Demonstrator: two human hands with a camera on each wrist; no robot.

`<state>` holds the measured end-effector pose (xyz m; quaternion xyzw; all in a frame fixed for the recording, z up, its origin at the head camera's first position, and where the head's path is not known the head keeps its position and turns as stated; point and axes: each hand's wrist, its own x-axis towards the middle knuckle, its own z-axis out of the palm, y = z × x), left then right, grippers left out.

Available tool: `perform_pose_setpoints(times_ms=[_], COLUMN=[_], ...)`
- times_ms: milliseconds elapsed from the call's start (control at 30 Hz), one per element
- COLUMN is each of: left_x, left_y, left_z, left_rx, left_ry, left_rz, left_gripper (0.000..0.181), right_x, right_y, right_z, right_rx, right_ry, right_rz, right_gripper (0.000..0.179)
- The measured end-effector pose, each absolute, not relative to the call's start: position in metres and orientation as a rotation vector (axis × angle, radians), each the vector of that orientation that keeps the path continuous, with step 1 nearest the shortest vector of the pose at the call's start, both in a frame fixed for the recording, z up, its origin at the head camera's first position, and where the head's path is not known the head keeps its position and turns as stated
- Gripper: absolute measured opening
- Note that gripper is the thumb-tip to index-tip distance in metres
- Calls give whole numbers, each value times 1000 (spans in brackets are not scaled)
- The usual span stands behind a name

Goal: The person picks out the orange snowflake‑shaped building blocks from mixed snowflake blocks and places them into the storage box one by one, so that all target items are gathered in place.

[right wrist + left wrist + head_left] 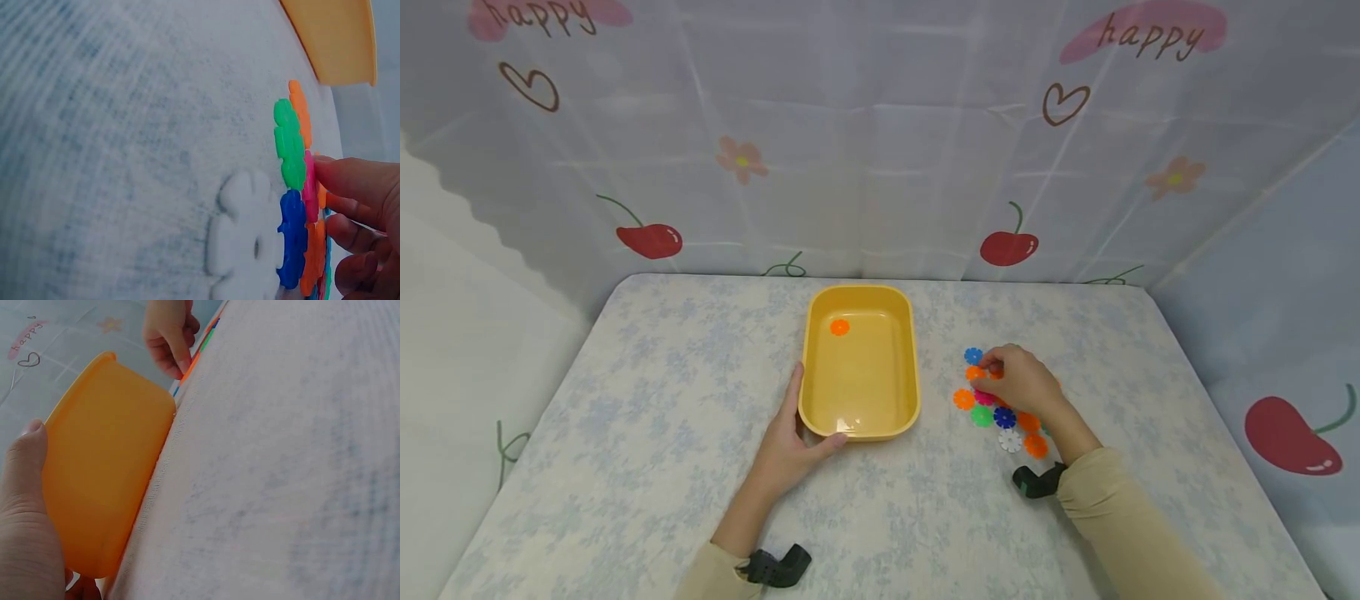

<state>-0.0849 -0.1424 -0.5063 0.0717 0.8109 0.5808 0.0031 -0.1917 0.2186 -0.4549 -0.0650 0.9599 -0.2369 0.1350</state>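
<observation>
A yellow tray sits on the table with one orange flower-shaped disc inside, near its far left. My left hand grips the tray's near left corner, thumb on the near rim and fingers along the left side; in the left wrist view the thumb lies against the yellow wall. My right hand is over a cluster of flower-shaped discs, its thumb and forefinger pinching at the edges of an orange disc. Close around it lie a blue disc, a pink disc and a green disc.
More discs lie near the right wrist: dark blue, white and several orange. Each wrist wears a black camera mount. A printed curtain hangs behind the table's far edge, with more cloth at both sides.
</observation>
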Motion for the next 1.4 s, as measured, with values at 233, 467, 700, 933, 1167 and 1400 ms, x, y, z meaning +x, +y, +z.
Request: perform_pose_setpoints(times_ms=[233,467,700,933,1167,1400], left_x=[-86,-85,-85,-84,-83,-84], left_y=[-142,-141,-141,-139,-141,-143], left_z=[-505,-505,-507,-501,-503,-506], left_rx=[242,235,201,161,187,176], left_ry=[2529,2518,2526,2506,2546,2563], left_rz=[1833,1842,1820,1807,1799,1790], left_gripper=[119,118,118,118,117,119], right_x=[-194,-194,-195,-193,-194,-198], right_y=[219,221,222,222,223,223], right_z=[-461,-466,-465,-465,-468,-468], right_rx=[-298,-340,-297,-300,-305,-316], right_ry=[2741,2733,2726,2730,2653,2601], right_rz=[-796,-868,-878,-910,-984,-996], right_gripper=[28,28,36,38,36,38])
